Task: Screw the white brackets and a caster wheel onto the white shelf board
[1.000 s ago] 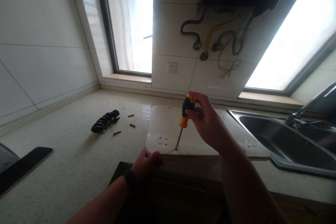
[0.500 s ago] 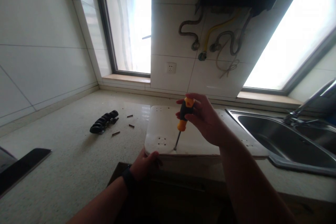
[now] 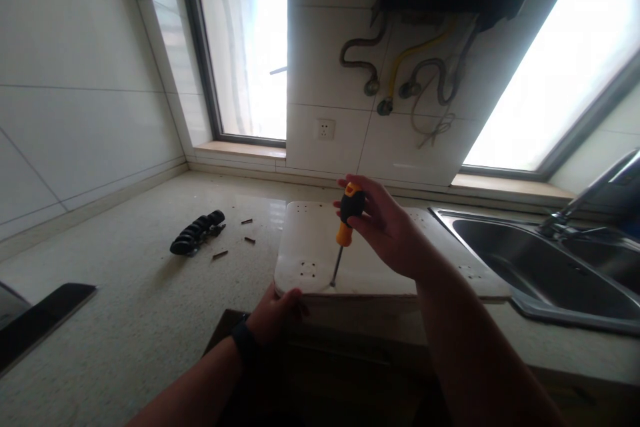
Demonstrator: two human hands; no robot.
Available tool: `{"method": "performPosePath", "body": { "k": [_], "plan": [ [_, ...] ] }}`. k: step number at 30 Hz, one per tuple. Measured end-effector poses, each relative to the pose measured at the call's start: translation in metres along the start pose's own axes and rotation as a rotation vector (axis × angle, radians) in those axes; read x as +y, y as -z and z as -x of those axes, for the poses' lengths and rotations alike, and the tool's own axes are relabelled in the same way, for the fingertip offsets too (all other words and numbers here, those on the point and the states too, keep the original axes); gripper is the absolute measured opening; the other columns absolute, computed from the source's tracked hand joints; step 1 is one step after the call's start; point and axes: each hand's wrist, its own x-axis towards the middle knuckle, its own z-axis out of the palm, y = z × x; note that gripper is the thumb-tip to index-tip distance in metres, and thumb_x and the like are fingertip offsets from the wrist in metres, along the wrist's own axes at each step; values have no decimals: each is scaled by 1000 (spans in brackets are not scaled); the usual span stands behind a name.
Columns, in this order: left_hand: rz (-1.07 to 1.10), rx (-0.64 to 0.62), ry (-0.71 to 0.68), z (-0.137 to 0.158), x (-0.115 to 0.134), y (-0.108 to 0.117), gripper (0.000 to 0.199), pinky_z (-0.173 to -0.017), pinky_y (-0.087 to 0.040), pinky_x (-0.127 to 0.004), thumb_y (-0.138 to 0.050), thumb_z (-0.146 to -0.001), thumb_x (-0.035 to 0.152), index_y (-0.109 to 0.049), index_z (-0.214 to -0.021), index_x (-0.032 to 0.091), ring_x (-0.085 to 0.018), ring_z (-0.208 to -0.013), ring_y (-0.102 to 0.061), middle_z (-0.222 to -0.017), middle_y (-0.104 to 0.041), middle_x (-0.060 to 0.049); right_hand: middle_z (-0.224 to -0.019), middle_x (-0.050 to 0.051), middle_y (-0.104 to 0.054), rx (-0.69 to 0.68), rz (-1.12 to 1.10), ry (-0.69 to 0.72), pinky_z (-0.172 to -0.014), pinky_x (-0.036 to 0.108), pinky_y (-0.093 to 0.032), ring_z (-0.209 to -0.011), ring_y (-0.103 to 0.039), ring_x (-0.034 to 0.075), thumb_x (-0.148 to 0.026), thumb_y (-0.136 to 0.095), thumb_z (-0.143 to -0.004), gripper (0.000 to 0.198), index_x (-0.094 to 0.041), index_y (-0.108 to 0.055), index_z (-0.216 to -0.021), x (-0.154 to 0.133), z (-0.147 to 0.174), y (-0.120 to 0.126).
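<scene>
The scene is viewed through a single camera worn on the head, pointed forward and down over the worktop [image 3: 135, 320]. The left forearm [image 3: 195, 380] and right forearm [image 3: 470, 333] are seen from behind at the bottom edge, very near the lens. The white board [image 3: 310, 240] at lower centre is looked down on obliquely, a little farther off. In a wide field, the tiled wall [image 3: 325, 73] is faced across the upper half and the sink [image 3: 505, 257] is taken in at the right.
</scene>
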Motion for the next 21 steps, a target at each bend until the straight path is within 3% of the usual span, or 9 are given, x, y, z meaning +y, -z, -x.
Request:
{"method": "performPosePath", "body": {
  "k": [2,7,9,14,16,19,21],
  "plan": [
    [-15,-1,2,0,2,0,79,-57,-51,-28,-68,-70,75,-52,-110,8,-19,-62,-65,-77,-69,-12,-129,9,-55,76,69,-2,-94,36,-58,-107,-65,18,-19,-58,-94,54,-29,-41,-145,0,1,-3],
    [-13,4,-2,0,3,-1,88,-57,-52,-28,-68,-66,79,-50,-115,8,-19,-62,-65,-83,-70,-14,-120,10,-58,272,491,20,-76,31,-63,-89,-67,17,-29,-69,-88,51,-22,-52,-135,-7,5,-3],
    [0,7,-3,0,0,-1,88,-57,-52,-29,-69,-66,78,-50,-117,8,-19,-63,-66,-85,-70,-15,-122,9,-57,241,479,8,-79,31,-63,-93,-67,17,-31,-68,-88,49,-23,-51,-134,-11,5,1],
    [24,27,-10,-2,-6,0,87,-55,-53,-30,-71,-67,76,-51,-119,9,-20,-64,-66,-93,-70,-15,-144,7,-47,-62,173,-16,-99,33,-57,-128,-55,20,-25,-59,-94,54,-34,-39,-143,-16,3,8],
    [17,21,-17,-2,-5,0,83,-56,-54,-30,-70,-68,76,-52,-116,10,-20,-64,-67,-92,-70,-15,-139,6,-50,-82,121,-24,-99,34,-56,-124,-57,19,-22,-56,-95,53,-35,-38,-143,-15,1,5],
    [4,16,-7,-1,-2,0,81,-57,-53,-30,-70,-68,76,-53,-112,9,-20,-63,-66,-84,-70,-14,-125,10,-57,68,235,-46,-91,38,-59,-105,-65,20,-23,-60,-92,52,-27,-41,-140,-13,1,-5],
    [-5,29,13,1,-1,-1,83,-57,-52,-29,-69,-68,77,-52,-112,9,-20,-62,-65,-78,-69,-13,-124,13,-57,192,383,-36,-87,42,-59,-102,-65,23,-25,-63,-90,52,-21,-44,-138,-12,2,-11]
  ]
}}
